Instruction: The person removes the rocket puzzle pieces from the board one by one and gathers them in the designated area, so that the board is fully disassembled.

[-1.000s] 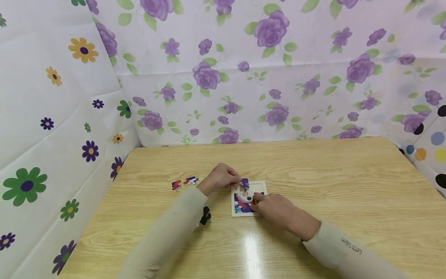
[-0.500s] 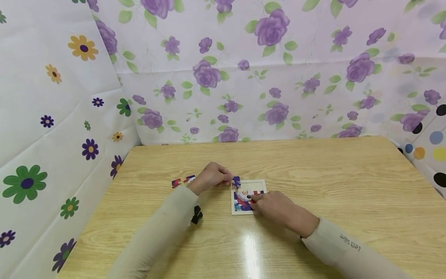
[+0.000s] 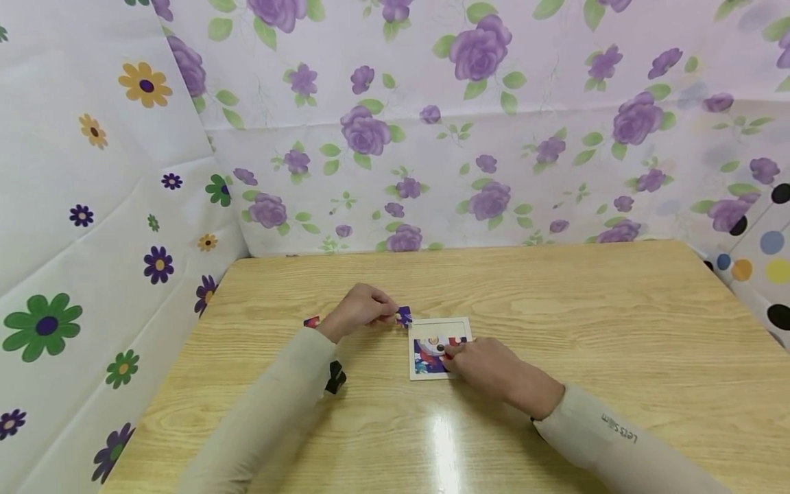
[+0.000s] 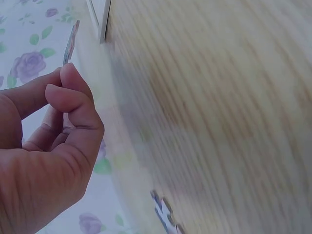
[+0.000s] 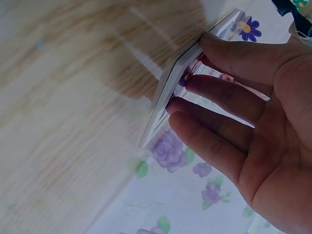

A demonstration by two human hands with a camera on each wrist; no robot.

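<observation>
My left hand [image 3: 363, 309] pinches a purple jigsaw piece [image 3: 404, 316] between thumb and fingertips, just off the upper left corner of the puzzle tray [image 3: 439, 321]. In the left wrist view that piece [image 4: 73, 41] is tilted up, almost edge-on. The tray's lower part holds joined pieces [image 3: 424, 366] in purple, red and white; its upper part shows bare backing. Over the tray's right side, the fingers of my right hand [image 3: 494, 367] touch the picture. In the right wrist view the right thumb lies at the tray's edge, with the other fingers fairly straight.
A red loose piece [image 3: 311, 321] shows behind the left forearm; another loose piece [image 4: 165, 214] lies on the wooden table [image 3: 586, 329], seen in the left wrist view. Flowered cloth [image 3: 432, 171] hangs along the back edge. A black device [image 3: 335, 377] sits at the left wrist.
My left hand has moved left with the purple piece, from over the tray's upper left corner to just outside it. The right hand stays in place on the tray.
</observation>
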